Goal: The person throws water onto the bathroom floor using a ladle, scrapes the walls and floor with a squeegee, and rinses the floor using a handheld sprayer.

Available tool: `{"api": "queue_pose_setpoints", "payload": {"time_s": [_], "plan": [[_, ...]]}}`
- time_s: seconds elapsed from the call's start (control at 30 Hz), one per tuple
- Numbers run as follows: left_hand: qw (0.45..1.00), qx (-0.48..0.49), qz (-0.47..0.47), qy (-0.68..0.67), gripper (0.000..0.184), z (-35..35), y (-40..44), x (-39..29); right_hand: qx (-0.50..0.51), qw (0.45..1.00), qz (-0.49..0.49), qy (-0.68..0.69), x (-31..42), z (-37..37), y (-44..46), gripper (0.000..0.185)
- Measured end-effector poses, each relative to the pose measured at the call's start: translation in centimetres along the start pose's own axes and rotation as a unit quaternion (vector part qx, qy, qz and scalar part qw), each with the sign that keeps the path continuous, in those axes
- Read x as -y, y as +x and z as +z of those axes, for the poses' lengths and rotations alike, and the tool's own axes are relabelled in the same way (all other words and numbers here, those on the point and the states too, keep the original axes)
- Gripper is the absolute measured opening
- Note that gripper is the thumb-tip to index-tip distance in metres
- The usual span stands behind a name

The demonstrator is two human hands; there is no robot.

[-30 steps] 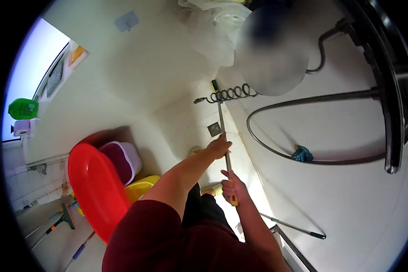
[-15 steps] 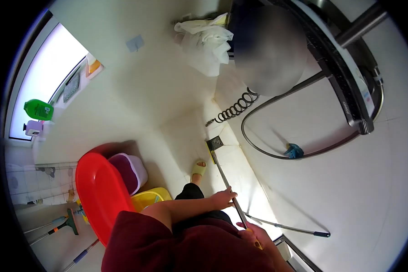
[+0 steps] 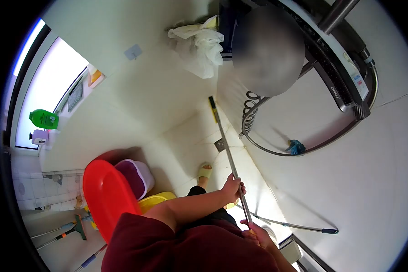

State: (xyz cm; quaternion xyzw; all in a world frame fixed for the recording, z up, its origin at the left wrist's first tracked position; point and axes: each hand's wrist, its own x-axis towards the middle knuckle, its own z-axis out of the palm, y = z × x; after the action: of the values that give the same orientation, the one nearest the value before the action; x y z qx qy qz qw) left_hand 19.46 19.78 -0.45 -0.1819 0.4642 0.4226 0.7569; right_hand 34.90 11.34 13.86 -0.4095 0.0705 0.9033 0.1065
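Note:
A long-handled floor brush [image 3: 229, 153] with a metal pole runs up and away from my body. Its narrow black-and-yellow head [image 3: 213, 109] is by the wall corner, beyond the floor drain; whether it touches the wall I cannot tell. Midway along the pole, my left hand [image 3: 232, 188] is closed around it. Lower down, close to my body, my right hand [image 3: 256, 233] grips the handle end, where a bit of yellow shows. A dark square floor drain [image 3: 220, 145] lies beside the pole. My foot in a pale yellow slipper [image 3: 205, 171] stands left of it.
At left, a red tub [image 3: 105, 190], a purple bucket [image 3: 143, 179] and a yellow basin [image 3: 156, 201] stand together. Another pole [image 3: 299, 226] lies at right. A shower hose [image 3: 272, 153] loops from a shower unit [image 3: 333, 68]. White bags [image 3: 201, 50] hang on the wall.
The brush head has risen from beside the floor drain to the wall corner beyond it. My left hand has moved slightly right and up with the pole. The view has shifted a little.

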Motion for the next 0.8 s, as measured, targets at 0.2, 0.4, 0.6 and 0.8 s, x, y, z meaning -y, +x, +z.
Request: {"api": "queue_pose_setpoints", "payload": {"time_s": [0.2,0.4,0.6,0.8], "plan": [[0.997,-0.039,0.040,0.061,0.003,2.7,0.3,-2.9,-0.052,0.998,-0.032,0.029,1.4,3.8,1.7,0.031],[0.994,-0.084,0.019,0.069,0.009,1.6,6.0,-6.9,0.064,0.990,-0.012,0.127,4.8,3.4,8.6,0.022],[0.999,-0.024,-0.017,0.037,0.001,4.2,2.9,-5.0,0.010,0.995,-0.062,0.074,4.4,3.7,2.1,0.022],[0.997,0.038,-0.074,-0.006,0.006,5.6,-2.0,-2.5,-0.014,0.998,-0.049,0.020,2.4,2.0,-3.3,0.033]]}}
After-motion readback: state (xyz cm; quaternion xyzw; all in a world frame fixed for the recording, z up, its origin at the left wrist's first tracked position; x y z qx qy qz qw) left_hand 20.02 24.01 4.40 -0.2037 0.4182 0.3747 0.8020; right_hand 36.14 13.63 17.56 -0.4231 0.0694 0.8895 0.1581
